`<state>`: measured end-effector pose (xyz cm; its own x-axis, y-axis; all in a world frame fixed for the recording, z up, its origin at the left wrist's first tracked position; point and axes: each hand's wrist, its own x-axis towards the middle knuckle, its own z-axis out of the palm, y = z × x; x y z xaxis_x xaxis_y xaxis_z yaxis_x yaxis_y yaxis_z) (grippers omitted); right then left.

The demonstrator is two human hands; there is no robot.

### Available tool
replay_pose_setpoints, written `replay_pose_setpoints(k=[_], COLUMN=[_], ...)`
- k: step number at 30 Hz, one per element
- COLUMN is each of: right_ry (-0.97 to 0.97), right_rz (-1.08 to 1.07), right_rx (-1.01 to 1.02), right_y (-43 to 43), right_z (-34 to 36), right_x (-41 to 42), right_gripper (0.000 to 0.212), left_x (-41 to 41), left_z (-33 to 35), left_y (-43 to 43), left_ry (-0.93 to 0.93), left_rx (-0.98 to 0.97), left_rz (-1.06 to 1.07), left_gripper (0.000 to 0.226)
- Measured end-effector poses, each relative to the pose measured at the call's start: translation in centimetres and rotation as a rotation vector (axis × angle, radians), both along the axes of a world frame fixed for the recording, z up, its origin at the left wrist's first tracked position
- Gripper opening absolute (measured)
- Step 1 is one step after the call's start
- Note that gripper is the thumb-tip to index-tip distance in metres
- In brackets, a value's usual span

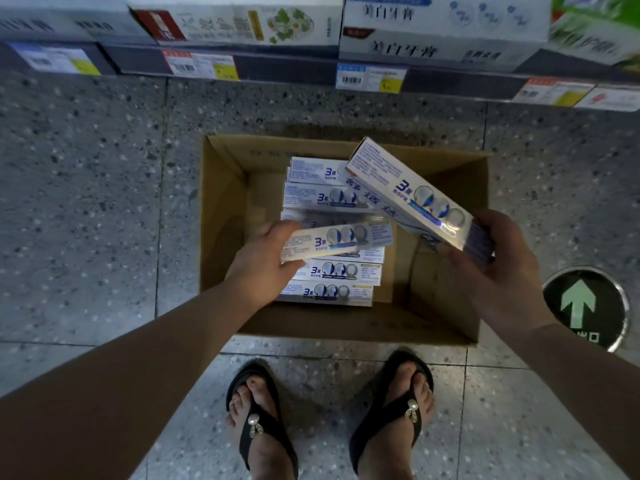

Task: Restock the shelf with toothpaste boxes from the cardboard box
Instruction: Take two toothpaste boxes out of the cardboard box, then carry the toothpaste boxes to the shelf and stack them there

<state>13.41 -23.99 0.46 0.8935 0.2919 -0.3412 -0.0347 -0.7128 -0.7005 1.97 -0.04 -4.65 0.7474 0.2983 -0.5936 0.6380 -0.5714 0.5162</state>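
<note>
An open cardboard box (pixel 221 209) stands on the floor in front of my feet, with several white-and-blue toothpaste boxes (pixel 329 275) stacked flat inside. My left hand (pixel 259 261) grips one toothpaste box (pixel 339 239) by its left end, just above the stack. My right hand (pixel 498 268) holds another toothpaste box (pixel 405 188) by its lower right end, tilted up and to the left over the cardboard box. The shelf (pixel 294 69) with price tags runs along the top of the view, carrying larger toothpaste cartons.
The floor is speckled grey terrazzo tile. A round green arrow marker (pixel 585 306) is set in the floor to the right of the cardboard box. My feet in black sandals (pixel 329 420) stand just behind the box.
</note>
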Motion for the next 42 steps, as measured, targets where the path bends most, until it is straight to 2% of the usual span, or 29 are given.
replay_pose_setpoints(k=[6, 10, 15, 20, 21, 23, 25, 31, 34, 37, 42], right_ry=[-0.029, -0.065, -0.162, -0.199, -0.180, -0.192, -0.213, -0.266, -0.243, -0.179, -0.249], right_rz=[0.115, 0.206, 0.366, 0.507, 0.532, 0.605, 0.671, 0.821, 0.924, 0.993, 1.082], right_rx=[0.042, 0.077, 0.130, 0.247, 0.268, 0.292, 0.309, 0.398, 0.407, 0.447, 0.462], right_y=[2.3, 4.7, 8.3, 11.7, 12.2, 13.3, 14.7, 20.1, 23.3, 27.4, 37.2], right_z=[9.2, 16.9, 28.9, 42.2, 44.8, 50.1, 54.8, 66.5, 70.7, 74.1, 77.2], right_x=[1.1, 1.4, 2.0, 1.9, 1.6, 0.9, 0.1, -4.5, -7.5, -11.6, -21.5], right_gripper=[0.046, 0.037, 0.039, 0.036, 0.037, 0.039, 0.038, 0.036, 0.028, 0.032, 0.034], left_x=[-2.5, -4.5, -7.1, -9.4, -10.0, -11.5, -13.5, -20.0, -24.2, -29.1, -39.9], left_z=[9.2, 17.4, 28.8, 42.6, 45.4, 50.7, 54.9, 65.1, 68.7, 71.4, 75.4], left_y=[0.7, 1.4, 3.5, 5.3, 5.4, 5.6, 5.6, 6.4, 7.9, 10.3, 16.4], left_ry=[-0.072, -0.138, -0.199, -0.320, -0.344, -0.391, -0.439, -0.613, -0.666, -0.707, -0.732], left_rx=[-0.016, -0.083, -0.100, -0.057, -0.047, -0.027, -0.006, -0.019, -0.021, 0.019, 0.087], left_rz=[0.115, 0.290, 0.419, 0.520, 0.559, 0.616, 0.661, 0.861, 0.983, 1.055, 1.114], left_gripper=[0.052, 0.049, 0.046, 0.060, 0.059, 0.042, 0.039, 0.046, 0.046, 0.039, 0.039])
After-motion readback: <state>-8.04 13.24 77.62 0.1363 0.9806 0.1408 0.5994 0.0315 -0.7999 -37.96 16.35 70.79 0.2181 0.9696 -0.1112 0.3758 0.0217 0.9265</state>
